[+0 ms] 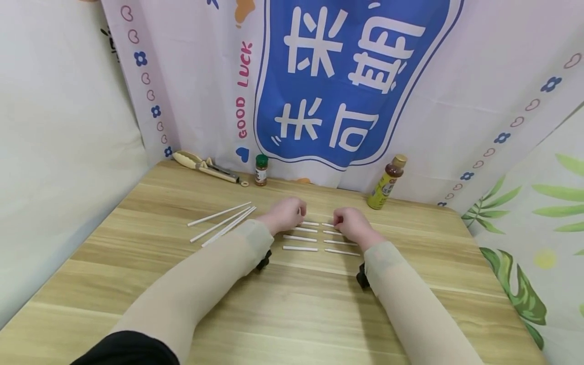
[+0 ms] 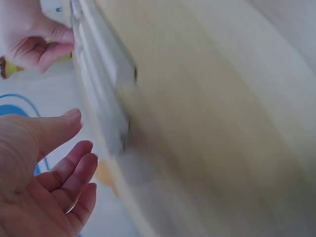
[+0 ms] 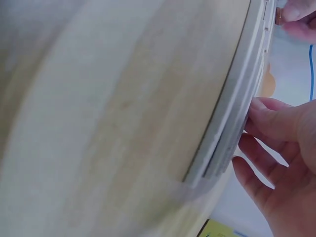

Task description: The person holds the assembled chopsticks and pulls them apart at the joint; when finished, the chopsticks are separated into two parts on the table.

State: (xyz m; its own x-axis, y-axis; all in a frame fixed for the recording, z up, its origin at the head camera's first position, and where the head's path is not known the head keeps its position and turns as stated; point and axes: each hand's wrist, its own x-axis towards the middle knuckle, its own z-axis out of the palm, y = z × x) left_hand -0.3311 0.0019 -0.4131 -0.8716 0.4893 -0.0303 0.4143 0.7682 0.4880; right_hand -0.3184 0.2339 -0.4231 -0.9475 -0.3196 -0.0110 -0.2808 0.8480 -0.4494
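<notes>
Several short white sticks lie in two columns on the wooden table, seen in the head view: a left column with its nearest stick [image 1: 299,248] and a right column with its nearest stick [image 1: 342,252]. At the far end of the left column is my left hand [image 1: 285,214]; the left wrist view shows its thumb and fingers [image 2: 74,165] apart, holding nothing. My right hand [image 1: 356,225] pinches the farthest right-column stick [image 1: 327,224] between thumb and forefinger. In the right wrist view its other fingers [image 3: 259,155] spread beside the sticks' ends.
Longer white sticks [image 1: 221,224] lie loose to the left. Along the back edge stand tongs [image 1: 205,166], a small ring [image 1: 245,184], a green-capped spice jar [image 1: 261,171] and a yellow-labelled bottle [image 1: 387,183]. A printed cloth [image 1: 205,91] hangs behind the table.
</notes>
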